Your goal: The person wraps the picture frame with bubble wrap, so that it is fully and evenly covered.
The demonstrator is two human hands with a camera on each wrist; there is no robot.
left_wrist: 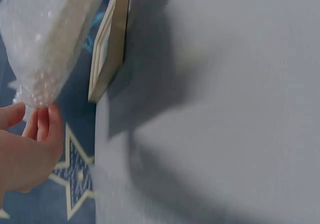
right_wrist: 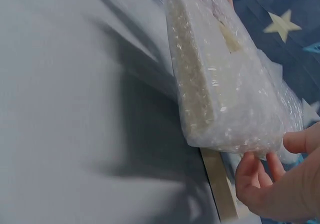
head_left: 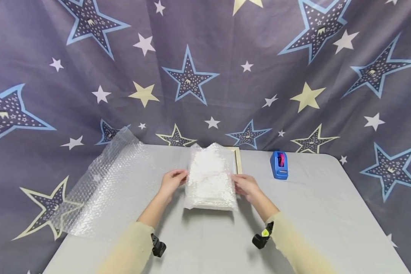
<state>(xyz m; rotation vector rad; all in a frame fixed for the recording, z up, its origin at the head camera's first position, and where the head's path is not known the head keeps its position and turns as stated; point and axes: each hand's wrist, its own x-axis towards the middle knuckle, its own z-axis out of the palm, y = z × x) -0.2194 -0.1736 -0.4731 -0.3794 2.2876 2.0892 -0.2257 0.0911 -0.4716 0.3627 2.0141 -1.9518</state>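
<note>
Both hands hold a flat rectangular bundle in bubble wrap point(head_left: 210, 179) above the table, its shadow falling beneath it. Through the plastic a pale wooden edge, like that of a picture frame, shows in the right wrist view. At the bundle's left side, my left hand point(head_left: 172, 183) pinches the wrap between thumb and fingers. My right hand point(head_left: 246, 185) grips the opposite side in the same way. Behind the bundle, partly hidden by it, a light wooden picture frame point(head_left: 238, 160) lies on the table; its corner point(left_wrist: 111, 44) shows in the left wrist view.
A large loose sheet of bubble wrap point(head_left: 102, 190) spreads over the table's left side and hangs past its edge. At the back right stands a blue tape dispenser point(head_left: 279, 165) with a pink roll. A star-patterned curtain point(head_left: 205, 76) hangs behind the pale table point(head_left: 315, 213).
</note>
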